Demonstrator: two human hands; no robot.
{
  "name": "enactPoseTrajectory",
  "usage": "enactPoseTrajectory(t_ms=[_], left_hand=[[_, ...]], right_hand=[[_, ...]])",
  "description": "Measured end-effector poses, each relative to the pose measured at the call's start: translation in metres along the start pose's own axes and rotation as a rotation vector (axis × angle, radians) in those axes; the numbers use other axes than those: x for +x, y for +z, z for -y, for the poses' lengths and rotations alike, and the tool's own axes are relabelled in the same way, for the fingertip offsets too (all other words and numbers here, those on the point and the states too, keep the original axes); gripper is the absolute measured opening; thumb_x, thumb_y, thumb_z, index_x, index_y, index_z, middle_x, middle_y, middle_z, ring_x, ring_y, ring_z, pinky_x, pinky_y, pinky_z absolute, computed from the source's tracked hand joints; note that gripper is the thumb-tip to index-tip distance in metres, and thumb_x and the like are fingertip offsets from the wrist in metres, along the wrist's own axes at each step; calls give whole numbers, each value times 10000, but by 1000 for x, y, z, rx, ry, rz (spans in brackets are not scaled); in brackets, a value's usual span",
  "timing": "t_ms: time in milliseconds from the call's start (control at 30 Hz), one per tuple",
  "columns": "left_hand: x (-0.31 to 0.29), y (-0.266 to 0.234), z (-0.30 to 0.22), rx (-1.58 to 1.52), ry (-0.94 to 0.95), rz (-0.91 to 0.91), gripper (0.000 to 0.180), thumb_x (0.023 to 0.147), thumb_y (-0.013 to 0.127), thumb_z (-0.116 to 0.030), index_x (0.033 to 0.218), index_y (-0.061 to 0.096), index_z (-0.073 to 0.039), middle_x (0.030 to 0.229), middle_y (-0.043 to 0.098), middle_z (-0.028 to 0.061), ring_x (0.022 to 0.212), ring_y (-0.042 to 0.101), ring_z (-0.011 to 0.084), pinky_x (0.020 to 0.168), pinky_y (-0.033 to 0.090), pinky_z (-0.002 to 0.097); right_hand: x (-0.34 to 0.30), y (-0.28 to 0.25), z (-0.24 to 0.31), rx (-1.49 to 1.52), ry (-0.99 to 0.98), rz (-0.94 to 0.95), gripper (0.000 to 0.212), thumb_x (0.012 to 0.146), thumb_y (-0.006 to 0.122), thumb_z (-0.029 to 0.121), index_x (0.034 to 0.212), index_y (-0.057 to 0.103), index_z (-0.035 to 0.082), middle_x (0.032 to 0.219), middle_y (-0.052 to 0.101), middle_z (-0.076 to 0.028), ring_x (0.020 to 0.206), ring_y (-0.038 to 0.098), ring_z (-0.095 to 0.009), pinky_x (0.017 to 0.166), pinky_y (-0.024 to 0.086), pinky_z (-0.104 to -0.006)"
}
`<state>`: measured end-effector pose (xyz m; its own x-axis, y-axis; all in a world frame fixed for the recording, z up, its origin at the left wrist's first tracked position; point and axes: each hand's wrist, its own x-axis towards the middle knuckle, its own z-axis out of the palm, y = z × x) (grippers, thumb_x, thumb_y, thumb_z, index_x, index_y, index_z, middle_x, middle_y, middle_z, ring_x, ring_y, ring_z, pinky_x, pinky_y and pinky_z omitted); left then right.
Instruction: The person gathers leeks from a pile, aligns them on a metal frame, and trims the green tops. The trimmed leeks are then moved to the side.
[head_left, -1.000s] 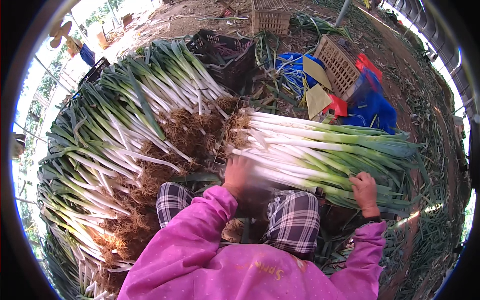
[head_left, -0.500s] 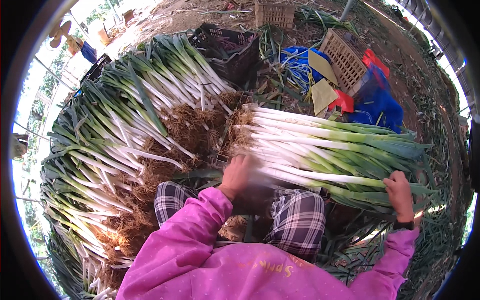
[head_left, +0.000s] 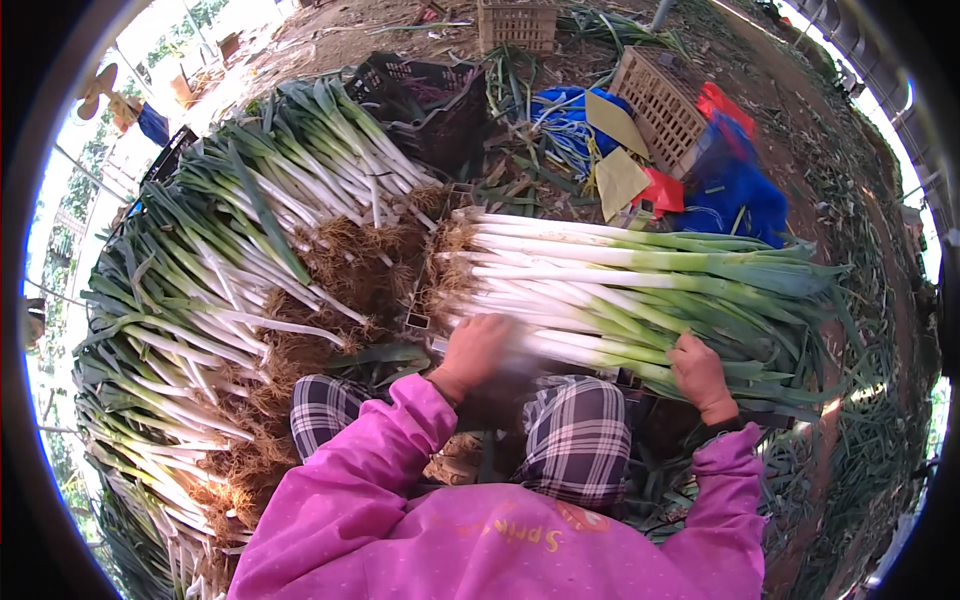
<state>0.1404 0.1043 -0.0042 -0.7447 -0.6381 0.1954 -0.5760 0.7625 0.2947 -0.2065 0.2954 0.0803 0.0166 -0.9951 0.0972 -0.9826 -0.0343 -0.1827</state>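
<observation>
A thick row of leeks (head_left: 580, 265) lies crosswise before me, white shanks and roots to the left, green leaves to the right. My left hand (head_left: 478, 350) is over the near edge of the white shanks. Motion smears its fingers, so its grip cannot be made out. Farther right, my right hand (head_left: 700, 375) has its fingers curled closed at the near green part of a leek (head_left: 655, 370). To my left spreads a large heap of leeks (head_left: 190, 300), with brown, soil-caked roots toward me.
Behind the row stand a black crate (head_left: 430, 110), a tan crate (head_left: 655, 110) and another tan crate (head_left: 515, 28). Blue plastic straps (head_left: 565, 125), yellow sheets (head_left: 620, 180) and a blue bag (head_left: 735, 190) lie near them. Leaf scraps (head_left: 840, 460) cover the ground at right.
My right hand has moved left from the leaf ends to the middle of the green part. My left hand stays near the white shanks, still blurred. The whole view has shifted slightly.
</observation>
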Motion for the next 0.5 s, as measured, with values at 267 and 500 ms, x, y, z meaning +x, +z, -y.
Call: enactPoseTrajectory(t_ms=[267, 500], left_hand=[[92, -17, -61, -164, 118, -144, 304, 788, 674, -204, 1079, 628, -125, 1044, 611, 105, 1017, 554, 296, 845, 450, 427], [125, 17, -82, -315, 137, -234, 294, 802, 657, -151, 1081, 585, -90, 985, 587, 102, 951, 554, 306, 827, 426, 430]], right_hand=[[-6, 13, 1, -4, 119, -47, 69, 730, 563, 94, 747, 628, 78, 812, 524, -107, 850, 579, -311, 702, 492, -421], [14, -44, 4, -24, 309, -185, 223, 683, 727, 180, 895, 676, 132, 970, 580, -58, 925, 563, -262, 873, 446, -451]])
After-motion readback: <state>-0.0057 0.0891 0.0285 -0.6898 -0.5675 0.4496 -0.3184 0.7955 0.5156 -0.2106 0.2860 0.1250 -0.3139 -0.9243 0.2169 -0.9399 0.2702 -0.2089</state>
